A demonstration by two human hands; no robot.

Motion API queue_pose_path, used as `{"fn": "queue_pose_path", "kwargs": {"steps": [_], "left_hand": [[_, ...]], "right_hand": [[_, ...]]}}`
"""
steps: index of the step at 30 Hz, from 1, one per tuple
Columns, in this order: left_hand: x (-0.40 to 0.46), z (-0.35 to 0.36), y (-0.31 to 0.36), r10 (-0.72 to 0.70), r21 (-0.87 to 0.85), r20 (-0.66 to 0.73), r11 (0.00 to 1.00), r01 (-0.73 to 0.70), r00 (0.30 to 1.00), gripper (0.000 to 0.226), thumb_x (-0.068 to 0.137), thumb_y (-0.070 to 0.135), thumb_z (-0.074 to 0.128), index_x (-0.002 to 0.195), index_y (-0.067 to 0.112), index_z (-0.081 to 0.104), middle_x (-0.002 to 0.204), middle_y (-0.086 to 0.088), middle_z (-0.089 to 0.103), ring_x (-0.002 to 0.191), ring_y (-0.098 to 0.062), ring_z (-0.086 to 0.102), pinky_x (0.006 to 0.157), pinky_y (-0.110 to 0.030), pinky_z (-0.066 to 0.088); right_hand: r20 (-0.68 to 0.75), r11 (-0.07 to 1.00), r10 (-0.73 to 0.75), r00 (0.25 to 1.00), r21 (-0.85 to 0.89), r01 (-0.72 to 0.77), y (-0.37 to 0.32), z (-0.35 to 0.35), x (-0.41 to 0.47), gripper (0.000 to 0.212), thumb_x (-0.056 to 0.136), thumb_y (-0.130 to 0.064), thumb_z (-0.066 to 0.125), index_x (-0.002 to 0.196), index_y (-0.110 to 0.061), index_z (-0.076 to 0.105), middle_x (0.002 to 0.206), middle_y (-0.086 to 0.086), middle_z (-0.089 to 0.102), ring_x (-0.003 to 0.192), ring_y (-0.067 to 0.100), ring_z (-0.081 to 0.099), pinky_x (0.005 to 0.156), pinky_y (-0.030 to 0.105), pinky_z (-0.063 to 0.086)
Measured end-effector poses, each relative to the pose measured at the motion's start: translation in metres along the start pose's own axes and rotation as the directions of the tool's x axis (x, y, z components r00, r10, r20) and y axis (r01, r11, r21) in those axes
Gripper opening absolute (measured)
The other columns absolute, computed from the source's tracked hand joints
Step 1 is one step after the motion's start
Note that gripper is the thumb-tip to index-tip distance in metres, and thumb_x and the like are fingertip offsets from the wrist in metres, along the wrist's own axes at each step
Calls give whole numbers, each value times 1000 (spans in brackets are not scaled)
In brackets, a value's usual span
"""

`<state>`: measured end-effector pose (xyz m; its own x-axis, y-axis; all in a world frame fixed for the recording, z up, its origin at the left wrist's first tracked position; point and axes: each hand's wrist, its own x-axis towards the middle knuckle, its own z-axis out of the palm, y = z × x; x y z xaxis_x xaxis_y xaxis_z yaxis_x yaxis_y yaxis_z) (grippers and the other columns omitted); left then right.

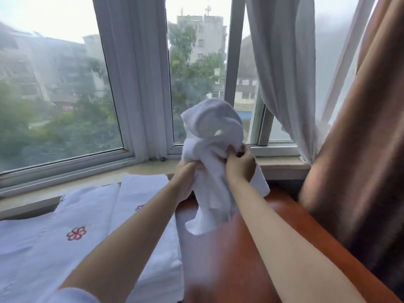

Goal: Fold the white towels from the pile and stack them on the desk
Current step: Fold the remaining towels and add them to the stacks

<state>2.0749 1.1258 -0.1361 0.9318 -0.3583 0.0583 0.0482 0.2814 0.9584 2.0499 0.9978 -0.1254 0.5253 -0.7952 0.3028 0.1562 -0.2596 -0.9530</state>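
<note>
Nearest, at 7 o'clock, white embroidered linens with a red flower motif lie flat beside the reddish-brown desk, which fills the 5 o'clock area. Both bare forearms reach forward over them. At centre, the left hand grips a bunched white towel in a closed fist, and the right hand, just beside it toward 3 o'clock, pinches the towel's edge with curled fingers. The towel is held up in the air above the desk, its upper part flopped over, its lower end hanging close to the desk surface. Beyond, at 12 o'clock, stand the window sill, the window with sheer curtains, and a brown drape at 3 o'clock.
</note>
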Motion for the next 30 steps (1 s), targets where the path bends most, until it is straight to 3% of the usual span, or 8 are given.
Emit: {"fn": "queue_pose_path", "kwargs": {"steps": [4,8,13,19,23,26,28,30], "left_hand": [[33,64,-22,-40,53,-29,998,41,999,31,81,-8,48,85,16,68,73,-4,71,68,-14,68,55,-21,52],[56,107,-39,-55,7,-37,998,56,998,33,76,-4,52,104,6,65,90,-14,71,85,-24,69,70,-31,57],[74,123,-70,-292,59,-21,954,292,956,42,81,8,60,121,-2,58,118,-27,63,109,-37,64,99,-52,47],[86,104,-111,-541,132,208,841,525,815,38,75,34,77,106,13,73,110,-10,72,100,-23,70,74,-30,57],[83,76,-166,-756,390,-48,587,709,652,49,67,39,80,104,13,63,83,-3,71,72,-17,69,63,-25,53],[65,56,-207,-785,449,-293,391,803,546,32,74,22,75,90,9,51,59,-6,44,48,-17,41,58,-27,39],[51,46,-226,-752,549,-397,265,793,526,32,72,23,73,89,7,50,63,-7,41,49,-18,40,60,-28,39],[40,46,-233,-712,607,-435,220,763,552,41,69,28,72,99,7,55,74,-7,49,58,-20,47,59,-25,40]], "right_hand": [[45,999,19,999,-30,-18,24,-32,66,21,87,-23,60,105,-13,65,99,8,68,94,27,61,79,30,42],[91,998,27,996,-57,-21,45,-48,112,21,87,-22,59,104,-12,65,98,8,68,94,27,61,80,32,44],[79,990,77,994,-123,-67,71,-59,139,21,86,-21,56,105,-16,64,91,1,65,92,25,60,71,26,35],[311,981,97,946,-189,-38,98,-48,160,25,90,-25,54,114,-21,55,93,-4,61,91,23,60,77,31,45],[420,922,296,858,-362,-141,156,-56,151,54,95,-32,50,145,-22,31,123,-2,49,104,18,50,84,27,37],[374,798,501,781,-550,-248,217,-84,127,33,91,-23,52,124,-20,50,113,6,55,89,22,55,74,27,39],[343,680,649,679,-662,-315,245,-106,109,16,88,-19,53,103,-21,53,100,6,52,82,25,56,69,29,41],[290,557,739,609,-771,-309,268,-126,94,35,86,-18,55,120,-14,51,120,11,49,103,30,57,78,30,48]]}}
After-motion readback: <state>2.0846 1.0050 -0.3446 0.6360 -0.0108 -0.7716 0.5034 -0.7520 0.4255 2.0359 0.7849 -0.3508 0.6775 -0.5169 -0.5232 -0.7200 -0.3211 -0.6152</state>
